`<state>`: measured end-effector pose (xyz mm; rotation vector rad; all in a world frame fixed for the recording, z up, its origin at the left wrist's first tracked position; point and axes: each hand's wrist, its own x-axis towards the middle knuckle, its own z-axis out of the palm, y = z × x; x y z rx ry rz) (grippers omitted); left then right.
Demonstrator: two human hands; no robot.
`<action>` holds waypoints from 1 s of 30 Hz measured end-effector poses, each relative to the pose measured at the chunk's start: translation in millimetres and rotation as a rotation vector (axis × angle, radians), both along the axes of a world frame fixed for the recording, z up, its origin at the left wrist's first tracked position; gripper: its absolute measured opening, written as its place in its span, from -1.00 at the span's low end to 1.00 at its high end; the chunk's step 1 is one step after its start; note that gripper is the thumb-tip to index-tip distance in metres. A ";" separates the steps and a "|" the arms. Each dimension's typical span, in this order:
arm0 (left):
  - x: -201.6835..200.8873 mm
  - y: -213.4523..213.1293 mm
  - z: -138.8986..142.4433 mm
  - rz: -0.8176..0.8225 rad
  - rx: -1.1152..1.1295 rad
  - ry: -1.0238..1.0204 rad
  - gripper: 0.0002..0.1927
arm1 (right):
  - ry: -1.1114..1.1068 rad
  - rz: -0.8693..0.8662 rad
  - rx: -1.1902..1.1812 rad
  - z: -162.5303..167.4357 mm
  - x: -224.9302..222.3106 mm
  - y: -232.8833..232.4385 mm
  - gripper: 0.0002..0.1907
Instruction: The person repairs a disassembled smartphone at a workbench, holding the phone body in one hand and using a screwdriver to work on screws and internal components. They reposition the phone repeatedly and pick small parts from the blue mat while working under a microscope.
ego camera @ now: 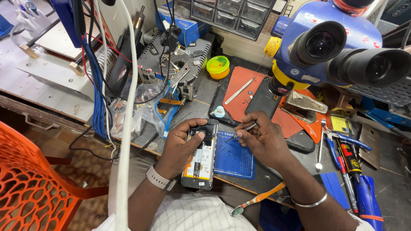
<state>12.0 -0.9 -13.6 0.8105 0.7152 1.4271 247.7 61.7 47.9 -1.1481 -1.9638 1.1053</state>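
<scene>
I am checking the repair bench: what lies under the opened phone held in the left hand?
Under the opened black phone lies a small blue gridded work mat, with dark bench beneath. The left hand and the phone hide whatever sits directly below them.

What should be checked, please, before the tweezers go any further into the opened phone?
1. Left hand grips the opened phone firmly: ok.
2. Right hand holds the tweezers: ok.
3. Tweezer tip on the intended part: cannot tell, too small.
4. Phone over the blue mat: not ok, only its right edge reaches it.
5. Microscope over the phone: not ok, it sits off to the right.
</scene>
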 end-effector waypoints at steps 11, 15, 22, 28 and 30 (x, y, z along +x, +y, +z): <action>0.4 -0.6 1.1 0.004 -0.003 0.008 -0.68 | -0.003 -0.057 0.025 -1.2 -0.2 1.8 -0.65; 1.0 -1.1 0.8 0.011 0.005 0.029 -0.67 | 0.033 -0.052 0.040 -1.6 0.4 2.3 -0.66; 5.4 -1.2 1.0 0.080 0.039 0.230 -0.68 | 0.054 -0.101 0.050 -4.3 4.1 4.6 -0.64; 10.8 3.2 3.1 0.066 0.009 0.324 -0.70 | 0.228 -0.094 0.073 -7.7 10.1 6.4 -0.65; 12.0 3.3 4.7 0.048 -0.044 0.342 -0.70 | 0.268 -0.083 0.071 -9.9 11.0 6.2 -0.65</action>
